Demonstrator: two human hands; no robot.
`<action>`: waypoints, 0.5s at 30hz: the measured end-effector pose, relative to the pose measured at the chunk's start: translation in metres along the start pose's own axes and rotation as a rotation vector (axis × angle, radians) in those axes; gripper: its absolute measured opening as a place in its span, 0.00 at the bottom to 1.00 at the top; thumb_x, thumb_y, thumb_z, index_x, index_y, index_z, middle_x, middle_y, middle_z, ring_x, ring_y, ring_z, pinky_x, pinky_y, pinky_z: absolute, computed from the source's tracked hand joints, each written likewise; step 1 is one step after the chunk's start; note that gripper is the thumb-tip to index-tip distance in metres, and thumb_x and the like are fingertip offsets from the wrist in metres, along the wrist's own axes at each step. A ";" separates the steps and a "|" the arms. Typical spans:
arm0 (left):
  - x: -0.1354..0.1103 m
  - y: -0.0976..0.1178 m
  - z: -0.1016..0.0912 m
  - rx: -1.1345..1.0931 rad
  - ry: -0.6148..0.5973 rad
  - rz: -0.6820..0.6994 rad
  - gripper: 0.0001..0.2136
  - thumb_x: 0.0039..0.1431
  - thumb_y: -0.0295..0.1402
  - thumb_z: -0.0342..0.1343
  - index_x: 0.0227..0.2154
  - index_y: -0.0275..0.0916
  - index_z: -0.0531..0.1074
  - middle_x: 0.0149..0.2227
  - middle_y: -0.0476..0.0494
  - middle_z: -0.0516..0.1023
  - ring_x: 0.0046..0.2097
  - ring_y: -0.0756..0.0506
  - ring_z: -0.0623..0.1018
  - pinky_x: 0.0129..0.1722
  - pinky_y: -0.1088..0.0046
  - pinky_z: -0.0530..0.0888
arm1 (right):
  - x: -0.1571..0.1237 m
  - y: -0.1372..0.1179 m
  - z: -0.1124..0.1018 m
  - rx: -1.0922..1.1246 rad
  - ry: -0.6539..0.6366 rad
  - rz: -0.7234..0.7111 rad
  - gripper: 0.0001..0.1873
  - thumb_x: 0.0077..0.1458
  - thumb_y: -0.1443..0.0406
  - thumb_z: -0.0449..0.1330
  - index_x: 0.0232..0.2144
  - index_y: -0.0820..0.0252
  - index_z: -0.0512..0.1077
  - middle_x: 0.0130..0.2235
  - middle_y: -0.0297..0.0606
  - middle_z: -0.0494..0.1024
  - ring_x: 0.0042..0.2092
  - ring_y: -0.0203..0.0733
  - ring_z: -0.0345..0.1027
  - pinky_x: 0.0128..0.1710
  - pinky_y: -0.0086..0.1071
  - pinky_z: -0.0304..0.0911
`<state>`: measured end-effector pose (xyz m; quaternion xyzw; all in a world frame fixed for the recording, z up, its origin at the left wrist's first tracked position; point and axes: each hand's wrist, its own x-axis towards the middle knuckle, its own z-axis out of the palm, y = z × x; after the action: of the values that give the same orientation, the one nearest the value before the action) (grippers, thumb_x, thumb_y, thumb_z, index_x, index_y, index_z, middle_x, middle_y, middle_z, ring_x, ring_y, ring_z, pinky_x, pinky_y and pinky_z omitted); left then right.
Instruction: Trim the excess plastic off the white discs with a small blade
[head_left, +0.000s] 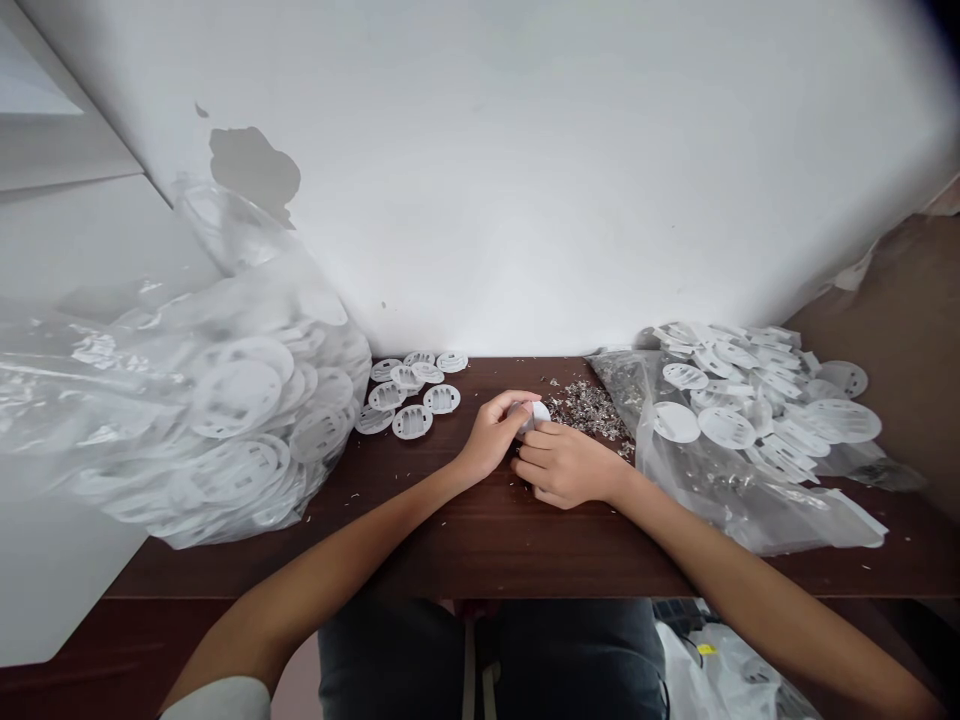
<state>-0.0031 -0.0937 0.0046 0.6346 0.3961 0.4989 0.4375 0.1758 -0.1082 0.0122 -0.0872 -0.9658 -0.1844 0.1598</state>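
The left hand (495, 435) pinches one white disc (539, 411), its fingers closed down to the disc's thickness. The right hand (566, 465) is curled with its fingertips at the disc's near side; its thumb is hidden, so I cannot tell whether it grips the disc or a small piece. The disc sits between the two hands, just above the middle of the dark tabletop (480, 550).

Just right of the disc is a spread of small metal pieces (589, 405), far too many to count. To the left lie loose discs (412, 421), nine that I can make out (some overlap, so one more could hide). Farther right, a large heap of discs (726, 427) rests on a clear plastic sheet or bag (757, 520); at the far left one clear bag (150, 400) bulges with many more. Neither lot can be counted.

The disc in hand looks partway through its handling, and I judge much is left, though which of the three groups counts as done does not show.
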 end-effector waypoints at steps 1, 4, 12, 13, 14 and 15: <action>0.000 0.001 0.000 0.003 -0.001 0.000 0.12 0.66 0.39 0.56 0.46 0.41 0.80 0.47 0.42 0.82 0.48 0.42 0.78 0.51 0.65 0.73 | 0.000 0.000 0.000 -0.002 0.001 -0.002 0.09 0.64 0.62 0.55 0.34 0.60 0.72 0.33 0.39 0.72 0.37 0.45 0.58 0.44 0.40 0.51; -0.001 0.002 0.000 0.008 -0.001 0.000 0.12 0.66 0.38 0.56 0.46 0.40 0.80 0.48 0.42 0.82 0.48 0.43 0.78 0.51 0.66 0.73 | 0.000 0.000 0.000 -0.009 0.010 -0.002 0.09 0.64 0.62 0.55 0.34 0.60 0.72 0.33 0.39 0.72 0.37 0.45 0.58 0.44 0.40 0.50; -0.002 0.004 0.000 0.036 -0.007 0.022 0.12 0.67 0.37 0.55 0.47 0.41 0.79 0.48 0.43 0.82 0.47 0.43 0.78 0.50 0.66 0.73 | 0.000 -0.001 0.002 -0.011 0.001 -0.004 0.09 0.64 0.62 0.55 0.34 0.60 0.72 0.32 0.39 0.72 0.37 0.45 0.57 0.44 0.40 0.50; -0.002 0.004 0.000 0.043 -0.006 0.030 0.12 0.67 0.37 0.55 0.47 0.41 0.79 0.48 0.43 0.82 0.48 0.43 0.78 0.51 0.66 0.73 | 0.000 -0.001 0.002 -0.012 -0.002 -0.003 0.09 0.64 0.62 0.55 0.34 0.60 0.72 0.32 0.39 0.72 0.37 0.45 0.57 0.44 0.40 0.50; -0.002 0.004 0.001 0.051 -0.005 0.037 0.12 0.67 0.37 0.54 0.46 0.41 0.80 0.48 0.43 0.82 0.48 0.43 0.79 0.51 0.66 0.73 | 0.000 -0.001 0.002 -0.011 -0.005 -0.002 0.09 0.64 0.62 0.55 0.34 0.60 0.72 0.32 0.39 0.72 0.38 0.45 0.57 0.44 0.41 0.49; -0.002 0.005 0.001 0.060 -0.004 0.042 0.12 0.67 0.37 0.54 0.46 0.41 0.80 0.47 0.43 0.82 0.48 0.43 0.79 0.52 0.66 0.73 | 0.000 -0.001 0.002 -0.011 -0.009 -0.001 0.09 0.63 0.62 0.55 0.34 0.60 0.72 0.32 0.39 0.72 0.38 0.45 0.57 0.44 0.41 0.49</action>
<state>-0.0024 -0.0977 0.0084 0.6566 0.3965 0.4948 0.4084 0.1754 -0.1084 0.0102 -0.0885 -0.9656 -0.1892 0.1549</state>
